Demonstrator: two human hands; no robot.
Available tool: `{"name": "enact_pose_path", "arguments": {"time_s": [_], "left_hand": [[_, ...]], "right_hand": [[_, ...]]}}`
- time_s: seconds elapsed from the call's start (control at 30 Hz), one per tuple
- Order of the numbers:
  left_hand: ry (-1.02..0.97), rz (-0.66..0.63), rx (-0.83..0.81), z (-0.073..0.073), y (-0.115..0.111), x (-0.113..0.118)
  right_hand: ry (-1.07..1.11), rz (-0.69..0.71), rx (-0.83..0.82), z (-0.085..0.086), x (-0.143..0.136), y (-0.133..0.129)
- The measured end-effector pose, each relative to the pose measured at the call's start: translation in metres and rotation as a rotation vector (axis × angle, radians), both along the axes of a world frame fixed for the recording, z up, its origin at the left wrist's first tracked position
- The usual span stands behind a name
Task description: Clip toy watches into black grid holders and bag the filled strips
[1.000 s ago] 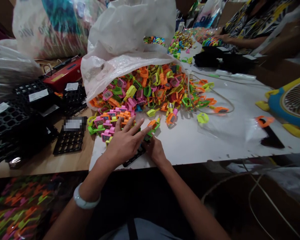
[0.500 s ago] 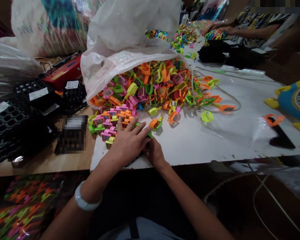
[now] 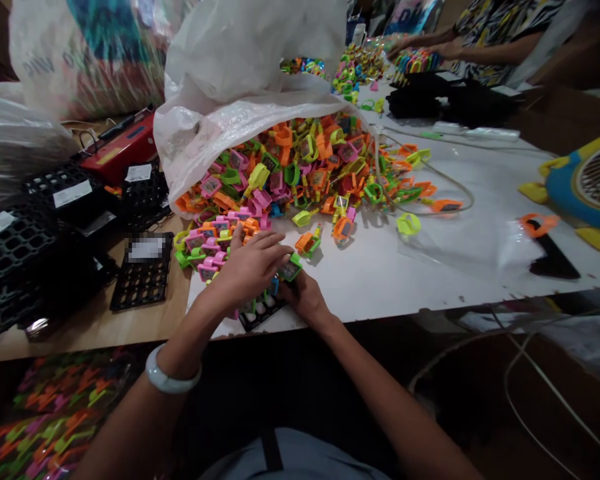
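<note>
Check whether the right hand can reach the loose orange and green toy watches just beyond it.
Probably yes: only bare white tabletop seems to separate the right hand from those toy watches, though its fingers are at the black tray.

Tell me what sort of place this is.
Probably a small workshop for packing or assembling toys: a heap of what look like plastic toy watches spills from a bag, black gridded trays are stacked beside it, and another person works farther along.
</note>
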State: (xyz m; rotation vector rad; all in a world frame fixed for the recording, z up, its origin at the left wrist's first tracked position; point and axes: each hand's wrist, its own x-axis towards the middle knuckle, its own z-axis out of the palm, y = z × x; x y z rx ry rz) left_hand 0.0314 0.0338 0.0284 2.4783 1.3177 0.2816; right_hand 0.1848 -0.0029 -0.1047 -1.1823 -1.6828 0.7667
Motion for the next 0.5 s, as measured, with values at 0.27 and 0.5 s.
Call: {"name": "enact_pose_path", "arguments": {"time_s": [0.27,0.5], "left_hand": [[-0.095,0.011,0.047,-0.007,0.0,-0.007],[-0.048,-0.079,0.016,0.002,-0.002,-0.015]], "right_hand": [[-0.038,-0.014,-0.008,0.001,0.004,-0.002],[-0.084,0.026,0.004,-0.006,0.006,-0.001]]}}
